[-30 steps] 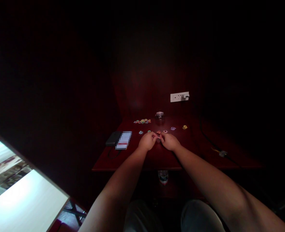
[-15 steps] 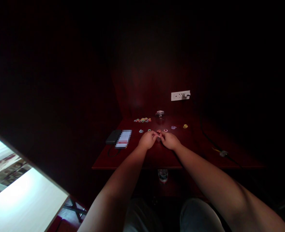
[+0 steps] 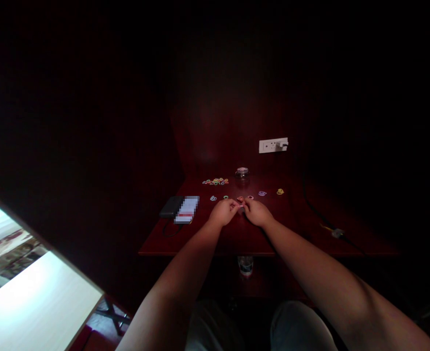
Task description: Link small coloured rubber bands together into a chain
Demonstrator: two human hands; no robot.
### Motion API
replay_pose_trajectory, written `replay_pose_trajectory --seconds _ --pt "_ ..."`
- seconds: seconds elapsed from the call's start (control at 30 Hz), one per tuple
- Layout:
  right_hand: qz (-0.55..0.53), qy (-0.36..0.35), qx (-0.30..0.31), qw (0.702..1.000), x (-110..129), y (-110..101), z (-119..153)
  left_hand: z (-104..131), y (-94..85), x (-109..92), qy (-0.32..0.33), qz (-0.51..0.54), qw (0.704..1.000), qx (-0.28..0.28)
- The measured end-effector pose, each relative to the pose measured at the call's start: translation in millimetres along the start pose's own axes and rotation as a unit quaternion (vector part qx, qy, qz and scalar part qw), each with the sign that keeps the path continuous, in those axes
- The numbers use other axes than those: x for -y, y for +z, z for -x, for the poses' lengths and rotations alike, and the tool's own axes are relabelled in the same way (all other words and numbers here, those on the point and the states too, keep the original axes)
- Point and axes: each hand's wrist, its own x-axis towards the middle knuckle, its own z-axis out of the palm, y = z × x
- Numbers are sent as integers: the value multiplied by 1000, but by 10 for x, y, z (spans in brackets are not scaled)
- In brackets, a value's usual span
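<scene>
Over the middle of the dark red table, my left hand (image 3: 223, 212) and my right hand (image 3: 257, 212) meet fingertip to fingertip. Both are closed in a pinch on a small pale pink hair tie (image 3: 240, 205), partly covered by the fingers. Just beyond them runs a row of small hair ties sorted by colour: blue (image 3: 213, 198), green (image 3: 225, 197), orange-red (image 3: 240, 198), pink (image 3: 250, 197), purple (image 3: 262, 193) and yellow (image 3: 280, 191). A mixed-colour pile of hair ties (image 3: 216, 181) lies farther back on the left.
A clear lidded jar (image 3: 242, 175) stands at the back. Left are a black case (image 3: 171, 207) and a blurred-out phone (image 3: 187, 209). A socket (image 3: 273, 145) with a plug is on the wall; a cable with a connector (image 3: 337, 233) lies right. Below sits a bottle (image 3: 246, 266).
My fingers have shifted very slightly around the pink hair tie, which shows a little more between them. The other hair ties lie as before.
</scene>
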Motion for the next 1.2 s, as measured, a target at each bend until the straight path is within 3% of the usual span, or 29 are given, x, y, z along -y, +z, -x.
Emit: replay_pose_trajectory --seconds 0.4,1.2 --pt "1 -9 -2 1000 0 -3 3 1 -23 -27 -2 -54 999 5" --pt "-10 -10 -24 1000 -15 23 -13 9 5 9 18 22 1000 7"
